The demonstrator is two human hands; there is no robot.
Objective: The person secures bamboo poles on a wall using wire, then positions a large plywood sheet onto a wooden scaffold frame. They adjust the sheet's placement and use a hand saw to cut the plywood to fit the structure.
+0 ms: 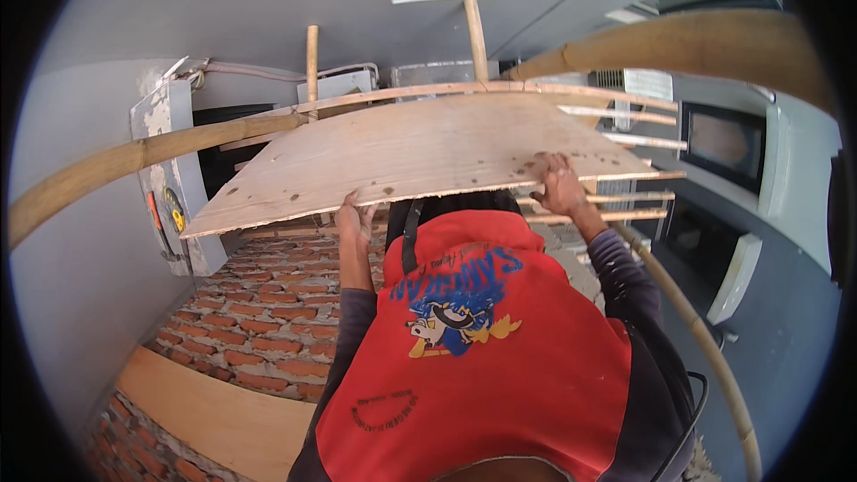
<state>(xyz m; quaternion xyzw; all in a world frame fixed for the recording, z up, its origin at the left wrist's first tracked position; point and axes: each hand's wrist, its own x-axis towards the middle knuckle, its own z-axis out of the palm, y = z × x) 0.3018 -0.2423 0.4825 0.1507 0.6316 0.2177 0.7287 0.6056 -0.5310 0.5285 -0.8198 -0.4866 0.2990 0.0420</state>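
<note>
Plywood Sheet Held Along Its Near Edge

We see the plywood sheet in front of the person's chest, wide and pale, with some dark spots on its upper face. Its near edge is rough and runs across the view, a little tilted. The left hand is grasping this near edge, left of the middle of the body; part of its fingers is hidden by the wood, so we cannot tell how they lie below. The right hand is grasping the same edge farther to the right, with its fingers bent upon the top face.

Beyond the right end of the sheet we notice several thin wooden slats. Whether the sheet rests on them, we cannot tell. A bamboo pole comes from the left side toward the sheet, and a thicker bamboo beam crosses at the upper right.

Below the sheet, on the left, we find rough brickwork with a long board before it. An orange-handled tool is at the left, near a pale panel. The person wears a red shirt with dark sleeves.
</note>
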